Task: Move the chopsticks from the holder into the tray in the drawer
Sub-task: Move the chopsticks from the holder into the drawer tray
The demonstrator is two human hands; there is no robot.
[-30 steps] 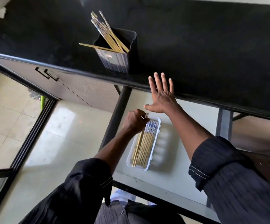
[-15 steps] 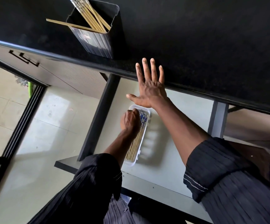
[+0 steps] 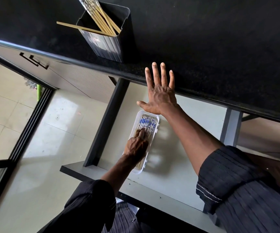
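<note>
Settling chopsticks (image 3: pixel 146 126) into the tray (image 3: pixel 156 130) in the open drawer (image 3: pixel 177 179).

Left hand (image 3: pixel 136 147) lies on the laid sticks, fingers together and pressing, likely to level them so more will fit. Right hand (image 3: pixel 159 95) is spread flat on the counter (image 3: pixel 219 47) edge, empty, seemingly bracing the lean. More sticks (image 3: pixel 102 19) wait in the holder (image 3: pixel 105 42).

White tray (image 3: pixel 157 122) holds blue-patterned chopsticks (image 3: pixel 146 123); black holder (image 3: pixel 108 46), black counter (image 3: pixel 219 47).
</note>
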